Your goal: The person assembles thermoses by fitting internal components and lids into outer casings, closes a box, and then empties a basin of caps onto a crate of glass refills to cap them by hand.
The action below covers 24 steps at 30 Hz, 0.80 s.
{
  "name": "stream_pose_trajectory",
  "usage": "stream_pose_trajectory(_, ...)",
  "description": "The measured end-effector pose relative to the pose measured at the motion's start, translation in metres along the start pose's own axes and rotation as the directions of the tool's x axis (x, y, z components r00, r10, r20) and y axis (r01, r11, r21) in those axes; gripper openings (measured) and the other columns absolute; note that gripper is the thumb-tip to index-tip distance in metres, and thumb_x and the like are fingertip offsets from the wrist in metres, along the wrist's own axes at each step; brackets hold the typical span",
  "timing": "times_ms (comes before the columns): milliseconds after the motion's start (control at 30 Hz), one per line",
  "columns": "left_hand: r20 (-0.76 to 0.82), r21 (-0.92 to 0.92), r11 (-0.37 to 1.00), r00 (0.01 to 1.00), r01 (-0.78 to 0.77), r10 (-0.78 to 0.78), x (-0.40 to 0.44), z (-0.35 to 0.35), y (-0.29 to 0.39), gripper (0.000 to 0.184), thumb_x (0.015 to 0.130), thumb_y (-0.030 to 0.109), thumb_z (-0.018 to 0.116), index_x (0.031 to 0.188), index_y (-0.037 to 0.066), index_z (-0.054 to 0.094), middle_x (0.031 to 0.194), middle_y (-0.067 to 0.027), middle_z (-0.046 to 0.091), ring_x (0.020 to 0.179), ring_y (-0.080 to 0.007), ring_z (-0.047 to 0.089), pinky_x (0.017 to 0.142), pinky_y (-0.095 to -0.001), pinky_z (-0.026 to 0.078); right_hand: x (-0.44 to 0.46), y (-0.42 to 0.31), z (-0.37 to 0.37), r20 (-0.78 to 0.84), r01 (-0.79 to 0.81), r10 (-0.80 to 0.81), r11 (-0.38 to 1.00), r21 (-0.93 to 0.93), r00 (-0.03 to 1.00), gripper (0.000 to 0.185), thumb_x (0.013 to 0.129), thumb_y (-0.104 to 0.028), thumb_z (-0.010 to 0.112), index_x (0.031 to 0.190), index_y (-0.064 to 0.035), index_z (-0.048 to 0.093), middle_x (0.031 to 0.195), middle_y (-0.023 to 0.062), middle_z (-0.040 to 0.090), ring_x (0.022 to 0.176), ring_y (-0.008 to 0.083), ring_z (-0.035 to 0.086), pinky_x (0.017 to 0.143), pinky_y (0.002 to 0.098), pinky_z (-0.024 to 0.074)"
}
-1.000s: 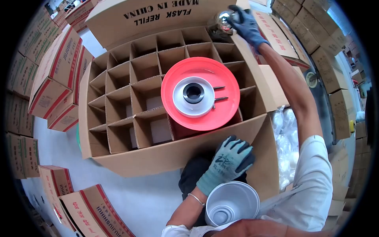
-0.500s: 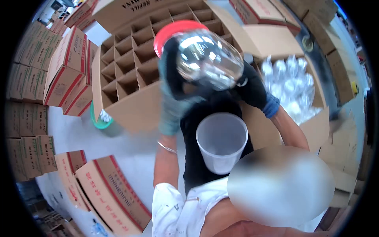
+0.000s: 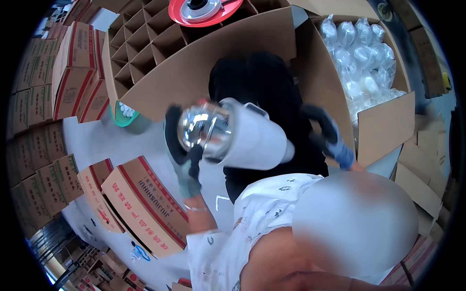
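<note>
1. A mirror-bright, rounded silvered-glass flask [image 3: 205,128] juts from the mouth of a white, tapering cylindrical casing [image 3: 257,141], its gleaming surface streaked with pale and dark reflections.
2. Flask and casing tilt sideways above a black-trousered lap [image 3: 264,80], the casing's narrower end pointing right; motion softens their outlines.
3. The left hand [image 3: 181,162], in a grey-green, dark-palmed glove, grasps the flask's exposed end.
4. The gloved right hand [image 3: 332,136] is released, fingers apart, near the casing.
5. Beyond stands a divided brown cardboard carton [image 3: 213,58] bearing a round red plastic plate [image 3: 175,15].
</note>
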State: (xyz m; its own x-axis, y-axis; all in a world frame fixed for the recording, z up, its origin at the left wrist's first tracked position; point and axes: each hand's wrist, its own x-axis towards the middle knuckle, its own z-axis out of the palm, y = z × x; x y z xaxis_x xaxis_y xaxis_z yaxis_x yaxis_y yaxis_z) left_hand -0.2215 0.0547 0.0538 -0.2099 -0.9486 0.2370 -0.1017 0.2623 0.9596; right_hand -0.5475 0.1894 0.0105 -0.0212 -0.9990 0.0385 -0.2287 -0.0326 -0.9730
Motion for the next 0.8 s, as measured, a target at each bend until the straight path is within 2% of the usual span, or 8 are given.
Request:
stream_pose_trajectory(67, -0.162, -0.024, 0.974, 0.961, 0.223, -0.224, -0.05, -0.009, -0.018, 0.08, 0.082, 0.044, 0.064, 0.142, 0.0, 0.032, 0.142, -0.0138, 0.039, 0.131, -0.0263, 0.039, 0.109, -0.0392, 0.03, -0.037, -0.003, 0.019, 0.113, 0.067, -0.037, 0.958, -0.279, 0.993, 0.072, 0.076, -0.028, 0.075, 0.137, -0.0062, 0.043, 0.14, 0.0182, 0.041, 0.131, 0.0334, 0.04, 0.109, 0.0434, 0.0303)
stream_pose_trajectory(133, -0.158, -0.458, 0.778, 0.821, 0.431, -0.548, -0.111, -0.026, -0.068, 0.071, 0.089, 0.043, 0.055, 0.141, 0.001, 0.032, 0.141, -0.0135, 0.04, 0.13, -0.0251, 0.04, 0.108, -0.0381, 0.032, -0.048, -0.002, 0.046, 0.083, 0.16, -0.145, 0.965, -0.21, 0.986, 0.084, 0.07, -0.034, 0.079, 0.139, -0.0071, 0.04, 0.145, 0.0189, 0.034, 0.133, 0.0359, 0.036, 0.111, 0.0454, 0.0263)
stream_pose_trajectory(333, 0.129, -0.531, 0.654, 0.814, 0.539, -0.567, -0.134, -0.053, -0.091, 0.047, 0.098, 0.023, 0.047, 0.139, 0.005, 0.035, 0.137, -0.0114, 0.046, 0.123, -0.0231, 0.047, 0.104, -0.0395, 0.041, 0.058, -0.07, 0.045, 0.376, 0.288, -0.176, 0.921, -0.264, 0.91, 0.082, 0.07, -0.037, 0.078, 0.138, -0.0112, 0.041, 0.13, 0.0233, 0.04, 0.12, 0.0399, 0.044, 0.095, 0.0427, 0.0449)
stream_pose_trajectory(433, 0.202, -0.725, 0.416, 0.747, 0.548, -0.633, -0.11, -0.065, -0.124, 0.049, 0.096, 0.02, 0.051, 0.14, 0.005, 0.034, 0.139, -0.0117, 0.044, 0.125, -0.0233, 0.046, 0.106, -0.0404, 0.039, 0.082, -0.07, 0.042, 0.561, 0.804, -0.599, 0.547, -0.234, 0.571, 0.06, 0.072, -0.03, 0.073, 0.129, -0.0301, 0.054, 0.141, 0.0158, 0.037, 0.125, 0.0418, 0.039, 0.098, 0.0493, 0.0429)
stream_pose_trajectory(500, 0.097, -0.224, 0.876, 0.905, 0.426, -0.415, -0.096, -0.049, -0.11, 0.058, 0.085, 0.013, 0.065, 0.136, 0.006, 0.039, 0.132, -0.0117, 0.05, 0.122, -0.0237, 0.049, 0.103, -0.039, 0.04, 0.081, -0.081, 0.033, 0.555, 0.796, -0.605, 0.572, -0.196, 0.571, 0.05, 0.075, -0.023, 0.069, 0.123, -0.0303, 0.059, 0.142, 0.0129, 0.039, 0.129, 0.0421, 0.035, 0.099, 0.0506, 0.0411)
stream_pose_trajectory(633, 0.247, -0.257, 0.821, 0.856, 0.511, -0.455, -0.071, -0.056, -0.112, 0.061, 0.081, 0.01, 0.071, 0.135, 0.006, 0.041, 0.13, -0.0123, 0.053, 0.117, -0.0226, 0.053, 0.101, -0.0394, 0.044, 0.057, -0.053, 0.015, 0.447, 0.789, -0.651, 0.536, -0.301, 0.613, 0.05, 0.07, -0.024, 0.076, 0.119, -0.0278, 0.063, 0.137, 0.0161, 0.043, 0.123, 0.0431, 0.042, 0.099, 0.0505, 0.0423)
stream_pose_trajectory(667, 0.261, -0.271, 0.804, 0.844, 0.53, -0.468, -0.072, -0.056, -0.114, 0.061, 0.08, 0.01, 0.071, 0.134, 0.006, 0.042, 0.129, -0.0124, 0.053, 0.117, -0.0229, 0.054, 0.1, -0.0392, 0.044, 0.043, -0.051, 0.018, 0.309, 0.576, -0.501, 0.781, -0.241, 0.809, 0.054, 0.067, -0.025, 0.079, 0.119, -0.0266, 0.063, 0.134, 0.0177, 0.045, 0.119, 0.0441, 0.046, 0.097, 0.0506, 0.0439)
stream_pose_trajectory(800, 0.226, -0.059, 0.906, 0.89, 0.419, -0.397, -0.077, -0.052, -0.115, 0.063, 0.076, 0.011, 0.075, 0.132, 0.005, 0.045, 0.127, -0.0122, 0.055, 0.116, -0.0249, 0.054, 0.098, -0.0377, 0.045, 0.042, -0.068, -0.024, 0.425, 0.774, -0.647, 0.503, -0.385, 0.633, 0.058, 0.068, -0.029, 0.08, 0.122, -0.0211, 0.061, 0.132, 0.0209, 0.046, 0.118, 0.0435, 0.048, 0.097, 0.0497, 0.0433)
